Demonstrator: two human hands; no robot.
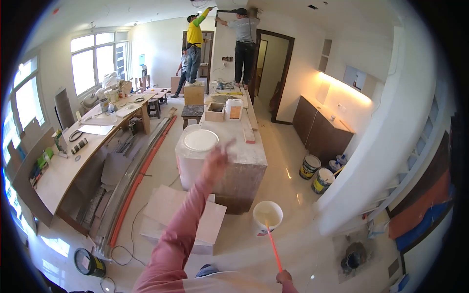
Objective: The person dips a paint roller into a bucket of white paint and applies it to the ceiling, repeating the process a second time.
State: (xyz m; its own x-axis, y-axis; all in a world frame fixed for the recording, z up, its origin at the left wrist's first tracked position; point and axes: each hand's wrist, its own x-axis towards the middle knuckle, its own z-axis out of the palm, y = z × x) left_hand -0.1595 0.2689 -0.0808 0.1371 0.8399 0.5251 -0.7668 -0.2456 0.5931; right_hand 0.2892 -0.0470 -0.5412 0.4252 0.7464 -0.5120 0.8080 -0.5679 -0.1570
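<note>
My right hand (283,277), at the bottom, is closed around the lower end of a long orange stick (275,249). The stick's far end reaches into an uncovered white bucket (267,204) on the floor, which has pale stuff inside. My left arm, in a pink sleeve, stretches forward. The left hand (218,158) is smeared by motion, its fingers near the edge of a round white lid (201,140). That lid lies on the near end of a dusty, block-like counter (239,180).
Two people (194,39) stand raised at the back, arms up toward the ceiling; a third person is behind them. A long workbench (63,180) and red pipes (141,188) lie left. Paint buckets (309,167) stand right. Boards (166,210) sit ahead; a drain pit (354,256) is at right.
</note>
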